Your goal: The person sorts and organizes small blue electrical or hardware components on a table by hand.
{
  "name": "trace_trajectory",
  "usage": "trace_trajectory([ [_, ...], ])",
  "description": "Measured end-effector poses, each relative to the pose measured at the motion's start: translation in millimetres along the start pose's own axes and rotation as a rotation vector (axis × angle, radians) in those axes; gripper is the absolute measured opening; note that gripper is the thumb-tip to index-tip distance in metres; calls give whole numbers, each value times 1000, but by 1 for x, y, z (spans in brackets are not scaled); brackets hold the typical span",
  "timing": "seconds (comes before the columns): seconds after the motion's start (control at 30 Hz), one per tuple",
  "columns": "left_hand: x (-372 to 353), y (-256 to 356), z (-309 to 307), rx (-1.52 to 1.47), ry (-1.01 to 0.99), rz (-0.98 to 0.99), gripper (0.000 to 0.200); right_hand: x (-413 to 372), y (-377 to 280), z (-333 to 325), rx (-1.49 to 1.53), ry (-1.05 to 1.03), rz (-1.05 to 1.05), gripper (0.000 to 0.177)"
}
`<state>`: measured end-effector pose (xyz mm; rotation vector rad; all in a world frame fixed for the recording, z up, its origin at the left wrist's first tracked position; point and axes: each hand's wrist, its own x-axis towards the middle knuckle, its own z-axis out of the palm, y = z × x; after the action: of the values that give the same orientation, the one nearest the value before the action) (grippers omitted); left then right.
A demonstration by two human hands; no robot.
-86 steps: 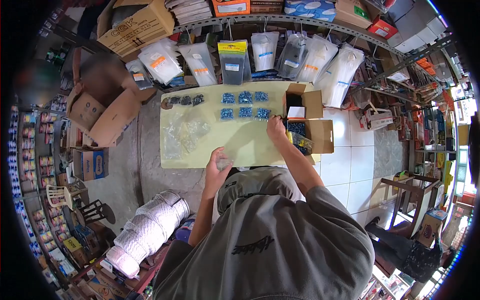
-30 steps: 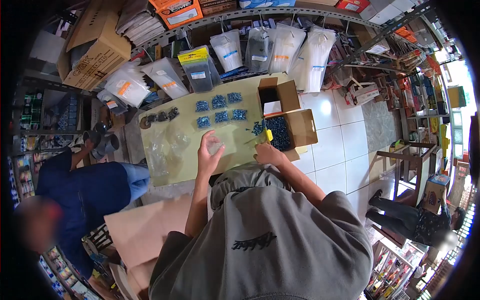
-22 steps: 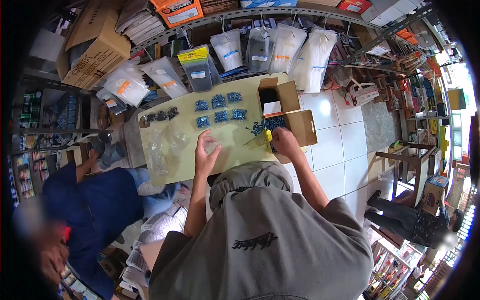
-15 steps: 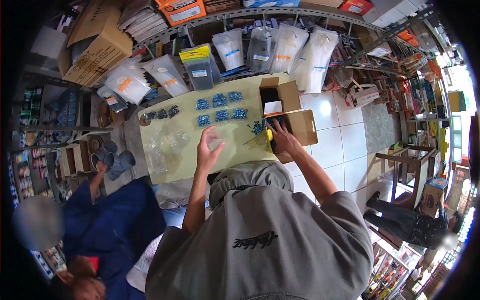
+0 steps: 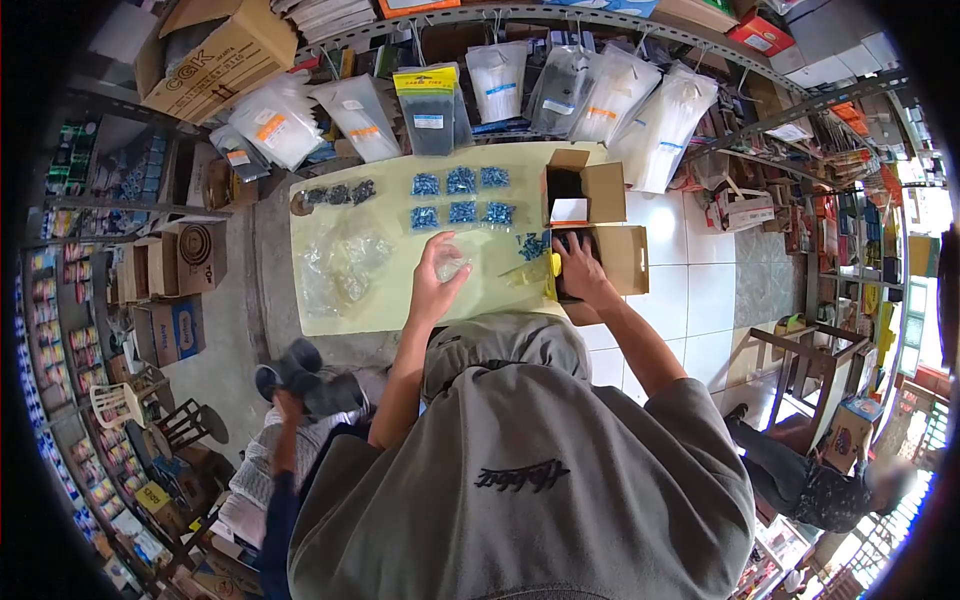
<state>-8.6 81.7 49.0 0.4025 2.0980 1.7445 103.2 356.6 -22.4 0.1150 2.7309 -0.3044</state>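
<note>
Bag (image 5: 453,268) sits in curled left hand (image 5: 434,288) while right hand (image 5: 584,274), fingers spread, reaches into near box (image 5: 627,262), right of blue pieces (image 5: 531,247).

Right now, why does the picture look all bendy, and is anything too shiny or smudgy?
In the head view, probably a very wide lens: the metal shelf rail curves and the corners are black; glare whitens the floor tiles, and daylight washes out the far right edge; the head of the person at the right is blurred; the clear plastic bags blend together.
</note>
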Motion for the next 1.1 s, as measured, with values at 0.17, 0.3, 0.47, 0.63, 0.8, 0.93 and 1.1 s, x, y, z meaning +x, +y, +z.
trace_trajectory([
  [0.17, 1, -3, -3, -46, 16, -28, 55, -4, 7, 21, -68, 55, -64, 87],
  [0.3, 3, -5, -6, -19, -8, -22, 55, -4, 1, 18, -145, 38, 12, 80],
  [0.47, 0, -5, -7, -49, 21, -24, 55, -1, 4, 8, 89, -107, 66, 73],
  [0.63, -3, -8, -10, -39, 29, -21, 55, 0, 5, 41, -86, -2, 42, 68],
  [0.8, -4, -7, -10, -32, 17, -32, 55, 2, 5, 33, 63, -54, 121, 63],
  [0.93, -9, -2, -12, -30, 30, -35, 56, 10, 4, 39, 123, 3, 161, 62],
  [1.1, -11, -6, -12, -24, 42, -22, 56, 18, 6, 50, 377, -2, 351, 59],
])
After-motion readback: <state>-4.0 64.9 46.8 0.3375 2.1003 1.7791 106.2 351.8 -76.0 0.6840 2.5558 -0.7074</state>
